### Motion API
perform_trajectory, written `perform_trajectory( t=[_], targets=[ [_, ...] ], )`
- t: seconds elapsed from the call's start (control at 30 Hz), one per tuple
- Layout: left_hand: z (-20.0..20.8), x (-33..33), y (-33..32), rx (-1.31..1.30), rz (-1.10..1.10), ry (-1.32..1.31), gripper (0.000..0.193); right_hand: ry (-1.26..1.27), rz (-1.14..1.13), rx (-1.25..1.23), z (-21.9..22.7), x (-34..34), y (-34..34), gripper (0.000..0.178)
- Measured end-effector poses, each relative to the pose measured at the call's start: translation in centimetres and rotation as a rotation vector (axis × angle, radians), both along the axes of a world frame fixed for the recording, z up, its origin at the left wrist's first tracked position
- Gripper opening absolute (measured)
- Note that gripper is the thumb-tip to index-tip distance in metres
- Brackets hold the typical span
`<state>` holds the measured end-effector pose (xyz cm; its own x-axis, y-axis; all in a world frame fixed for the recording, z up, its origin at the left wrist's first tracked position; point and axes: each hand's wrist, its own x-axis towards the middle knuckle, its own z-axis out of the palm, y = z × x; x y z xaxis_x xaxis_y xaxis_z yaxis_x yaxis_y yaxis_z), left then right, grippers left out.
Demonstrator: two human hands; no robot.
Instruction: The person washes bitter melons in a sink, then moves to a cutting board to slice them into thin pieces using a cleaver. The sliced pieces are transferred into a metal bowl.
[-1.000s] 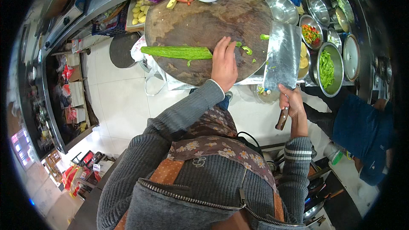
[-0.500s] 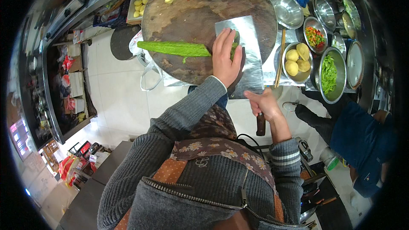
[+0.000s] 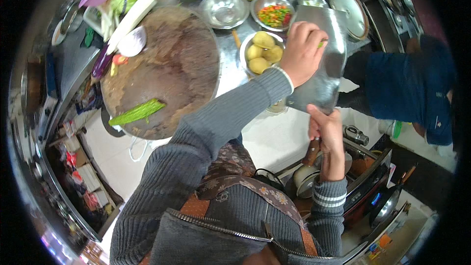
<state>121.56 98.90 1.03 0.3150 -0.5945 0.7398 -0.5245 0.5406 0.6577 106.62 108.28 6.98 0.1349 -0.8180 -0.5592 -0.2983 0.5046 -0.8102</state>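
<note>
My right hand (image 3: 326, 130) grips the brown handle of a wide cleaver (image 3: 321, 86), whose blade is held up over the bowls on the right. My left hand (image 3: 301, 51) is on the blade with its fingers curled. A bit of green vegetable (image 3: 321, 43) shows at its fingertips; my fingers hide the rest. A peeled length of long green vegetable (image 3: 137, 112) lies near the front edge of the round wooden chopping board (image 3: 171, 64), apart from both hands.
Potatoes (image 3: 257, 60) fill a bowl left of the cleaver. Behind are an empty steel bowl (image 3: 224, 10) and chopped peppers (image 3: 274, 15). An eggplant (image 3: 101, 64) and a cut onion (image 3: 132, 42) lie at the board's left. Another person (image 3: 407, 88) stands at right.
Both hands and the cleaver have moved right, off the board and over the bowls. The view has swung right. The green length stays on the board.
</note>
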Motion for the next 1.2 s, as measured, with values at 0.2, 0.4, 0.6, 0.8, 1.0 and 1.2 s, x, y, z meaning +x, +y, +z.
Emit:
perform_trajectory(
  t=[0.2,0.4,0.6,0.8,1.0,1.2],
  targets=[
    [-9.5,-4.2,-9.7,0.303,-0.005,-0.315,0.018,-0.025,-0.361,-0.048,1.4,-10.0,-1.2,0.028],
    [-9.5,-7.5,-12.3,0.906,-0.460,-0.768,0.072,-0.056,-0.527,0.007,-0.2,-17.5,2.0,0.025],
    [-11.9,-9.2,-13.7,0.797,-0.470,-1.225,0.067,-0.163,-0.608,0.110,-2.0,-19.4,4.0,0.020],
    [-12.6,-5.6,-16.5,0.610,-0.504,-0.807,0.039,-0.208,-0.599,0.137,-2.6,-20.7,4.2,0.019],
    [-7.5,-3.8,-18.6,0.671,-0.632,-0.452,0.039,-0.220,-0.604,0.120,-2.3,-21.5,4.3,0.018],
    [-4.9,-4.5,-16.8,0.967,-0.718,-0.497,0.048,-0.223,-0.558,0.122,-2.4,-21.1,3.7,0.020]
  ],
)
